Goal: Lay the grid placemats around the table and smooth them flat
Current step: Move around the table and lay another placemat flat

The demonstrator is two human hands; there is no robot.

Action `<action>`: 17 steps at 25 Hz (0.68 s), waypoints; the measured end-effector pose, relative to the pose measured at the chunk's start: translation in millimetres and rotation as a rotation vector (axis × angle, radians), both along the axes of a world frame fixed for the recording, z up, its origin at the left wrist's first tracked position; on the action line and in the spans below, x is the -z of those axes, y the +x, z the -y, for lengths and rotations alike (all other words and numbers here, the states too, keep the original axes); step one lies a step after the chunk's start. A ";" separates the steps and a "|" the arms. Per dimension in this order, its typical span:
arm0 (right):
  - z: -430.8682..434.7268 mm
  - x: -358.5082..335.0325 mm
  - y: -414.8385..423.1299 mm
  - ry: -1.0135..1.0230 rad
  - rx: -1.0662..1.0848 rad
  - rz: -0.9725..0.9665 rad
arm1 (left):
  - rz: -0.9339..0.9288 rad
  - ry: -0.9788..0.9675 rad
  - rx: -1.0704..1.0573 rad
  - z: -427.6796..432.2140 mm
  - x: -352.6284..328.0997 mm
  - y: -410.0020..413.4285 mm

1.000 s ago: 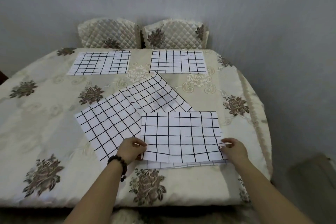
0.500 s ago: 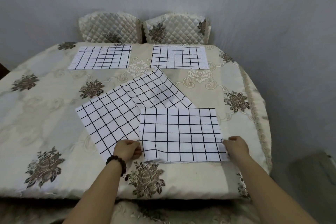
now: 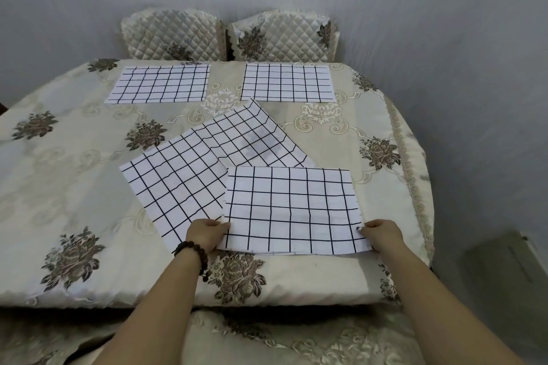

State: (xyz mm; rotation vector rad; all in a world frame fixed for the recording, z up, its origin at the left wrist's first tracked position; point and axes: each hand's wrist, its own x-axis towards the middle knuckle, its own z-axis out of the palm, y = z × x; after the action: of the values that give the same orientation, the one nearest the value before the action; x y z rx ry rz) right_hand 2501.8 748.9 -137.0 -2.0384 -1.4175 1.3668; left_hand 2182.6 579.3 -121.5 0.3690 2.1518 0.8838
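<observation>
The white black-gridded cloth placemat [image 3: 292, 210] is pinched by left hand [image 3: 204, 235] and right hand [image 3: 383, 236]. Its long axis is stretched crosswise between them.

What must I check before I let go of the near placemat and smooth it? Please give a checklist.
1. Left hand grips the near placemat at its left corner: ok.
2. Right hand grips its right corner: ok.
3. Near placemat flat: not ok, its front edge is wavy.
4. Clear of other mats: not ok, it overlaps the left slanted placemat and the middle slanted placemat.
5. Far left placemat and far right placemat flat, straight: ok.
6. Only one layer gripped: cannot tell.
</observation>
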 end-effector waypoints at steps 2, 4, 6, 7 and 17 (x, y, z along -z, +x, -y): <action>4.5 -1.2 5.7 -0.004 -0.005 0.024 | 0.043 -0.023 0.028 5.4 2.7 -1.7; 9.3 -1.8 11.9 -0.023 -0.017 0.045 | 0.064 -0.059 0.060 10.2 3.4 -3.7; 14.3 -2.2 18.3 -0.033 -0.022 0.066 | 0.047 -0.096 0.111 14.4 2.4 -3.6; 16.5 -2.0 20.6 -0.032 -0.020 0.082 | 0.026 -0.124 0.152 15.7 1.7 -2.7; 15.5 -8.5 -8.1 0.327 -0.019 0.318 | -0.679 -0.277 0.373 -10.8 -18.4 8.5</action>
State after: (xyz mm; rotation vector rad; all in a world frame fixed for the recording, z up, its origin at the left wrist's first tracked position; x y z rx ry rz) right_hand 2493.6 733.4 -128.5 -2.0828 -1.6647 0.7717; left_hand 2191.1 590.1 -103.1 0.9978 2.6375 0.2487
